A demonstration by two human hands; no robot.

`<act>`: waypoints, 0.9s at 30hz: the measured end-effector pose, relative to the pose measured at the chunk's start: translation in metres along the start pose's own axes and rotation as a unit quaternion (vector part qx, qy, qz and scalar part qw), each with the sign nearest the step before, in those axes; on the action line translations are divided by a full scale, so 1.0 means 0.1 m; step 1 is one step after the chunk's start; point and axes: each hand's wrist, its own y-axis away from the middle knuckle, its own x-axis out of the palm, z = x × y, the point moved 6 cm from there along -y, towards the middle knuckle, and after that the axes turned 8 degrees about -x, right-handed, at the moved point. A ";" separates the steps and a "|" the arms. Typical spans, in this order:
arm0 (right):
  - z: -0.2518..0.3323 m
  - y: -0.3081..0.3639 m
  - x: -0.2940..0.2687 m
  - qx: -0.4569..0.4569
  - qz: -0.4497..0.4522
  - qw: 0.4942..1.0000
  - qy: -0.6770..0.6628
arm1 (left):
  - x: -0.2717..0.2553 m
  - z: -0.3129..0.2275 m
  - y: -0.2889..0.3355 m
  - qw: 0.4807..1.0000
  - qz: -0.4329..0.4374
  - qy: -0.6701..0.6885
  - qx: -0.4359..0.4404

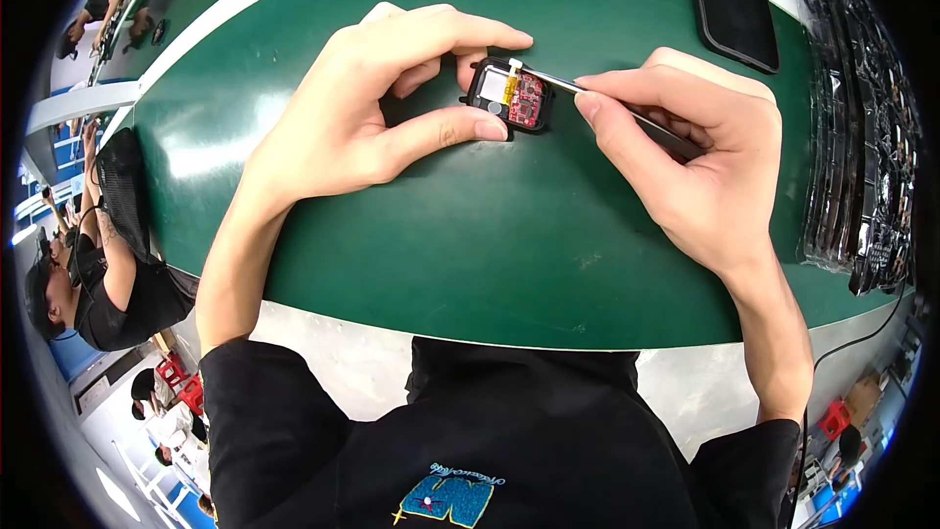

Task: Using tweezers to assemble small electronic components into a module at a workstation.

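A small black device casing (473, 98), its inside exposed, lies at the far middle of the green table. Inside it I see a red circuit board (529, 101), a silvery-white rectangular part (493, 82) and a strip of yellow tape (510, 90). My left hand (377, 103) is closed on the casing's left side, thumb along the near edge, index finger stretched past the far edge. My right hand (690, 137) pinches a pair of slim metal tweezers (641, 122). Their tip meets a small white piece (515, 65) at the casing's far edge; whether they grip it I cannot tell.
A stack of shiny black plastic-wrapped packages (857, 127) stands along the table's right side. A black phone-like slab (732, 5) lies at the far right of the green table (509, 255). To the left sits a person in black (108, 274) beside a black mesh chair back (122, 191).
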 end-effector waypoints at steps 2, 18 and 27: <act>0.01 0.00 -0.03 -0.026 -0.006 0.999 0.022 | -0.01 0.01 0.01 1.000 -0.014 0.004 -0.019; 0.07 -0.01 0.05 -0.124 -0.009 0.989 0.083 | -0.07 0.06 -0.02 1.000 0.001 0.001 -0.002; 0.00 0.00 0.02 -0.021 0.022 1.000 -0.004 | -0.08 0.11 -0.05 0.997 0.058 0.057 -0.008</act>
